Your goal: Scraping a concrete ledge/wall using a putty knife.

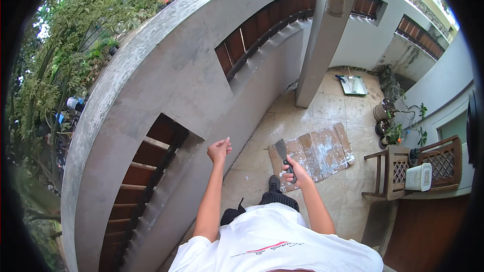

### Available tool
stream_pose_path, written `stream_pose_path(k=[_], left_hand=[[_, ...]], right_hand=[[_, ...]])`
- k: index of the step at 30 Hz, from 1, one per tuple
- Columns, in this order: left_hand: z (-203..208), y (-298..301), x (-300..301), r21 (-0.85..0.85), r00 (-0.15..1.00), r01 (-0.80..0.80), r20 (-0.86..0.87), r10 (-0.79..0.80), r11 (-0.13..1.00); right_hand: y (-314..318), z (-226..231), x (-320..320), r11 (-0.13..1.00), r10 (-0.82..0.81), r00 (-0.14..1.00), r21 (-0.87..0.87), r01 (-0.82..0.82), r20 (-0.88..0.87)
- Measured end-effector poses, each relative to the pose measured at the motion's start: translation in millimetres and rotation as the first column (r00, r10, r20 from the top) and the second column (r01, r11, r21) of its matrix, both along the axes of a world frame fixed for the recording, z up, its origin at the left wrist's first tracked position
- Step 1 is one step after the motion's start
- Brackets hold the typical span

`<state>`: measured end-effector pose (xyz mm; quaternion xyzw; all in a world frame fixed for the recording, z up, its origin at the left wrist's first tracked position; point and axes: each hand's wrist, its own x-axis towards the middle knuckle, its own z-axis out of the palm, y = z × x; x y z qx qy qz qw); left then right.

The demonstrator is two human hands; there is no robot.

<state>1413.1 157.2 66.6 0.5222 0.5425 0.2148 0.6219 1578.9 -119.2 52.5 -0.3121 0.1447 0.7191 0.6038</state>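
My right hand [298, 172] is wrapped round the dark handle of a putty knife [281, 149], whose flat grey blade tilts up and to the left. My left hand [219, 150] is raised in front of the low grey wall [186, 80] with its fingers curled in; nothing shows in it. On the tiled floor beyond the knife lies a flattened sheet of brown cardboard [320, 152], smeared with white paint. My shoe [274, 183] is beside the cardboard's near left corner.
A square post [322, 50] rises from the floor by the wall. Farther back a paint tray [354, 85] holds a roller. Potted plants [384, 110] line the right side, near a wooden chair [385, 171] and a white plastic container [419, 177]. Dark slats [136, 181] fill the wall's openings.
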Motion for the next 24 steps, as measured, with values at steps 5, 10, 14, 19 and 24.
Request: stream_pose_path(k=[5, 10, 14, 19, 24], left_hand=[[60, 0, 40, 0.691, 0.905, 0.254, -0.418, 0.086, 0.677], [156, 47, 94, 0.912, 0.87, 0.376, -0.287, 0.4, -0.162], [130, 90, 99, 0.771, 0.714, 0.631, -0.535, 0.452, -0.086], [66, 81, 83, 0.486, 0.449, 0.855, -0.868, -0.213, -0.179], [80, 60, 61, 0.815, 0.718, 0.579, -0.493, -0.491, 0.028]], right_hand=[[40, -5, 40, 0.908, -0.166, 0.86, -0.265, 0.324, 0.482], [147, 130, 40, 0.981, -0.122, 0.599, 0.003, 0.195, 0.791], [248, 209, 31, 0.88, -0.335, -0.311, 0.413, 0.234, 0.889], [337, 293, 74, 0.916, -0.252, 0.064, 0.217, 0.338, 0.966], [327, 284, 128, 0.862, -0.353, 0.126, 0.27, 0.429, 0.927]])
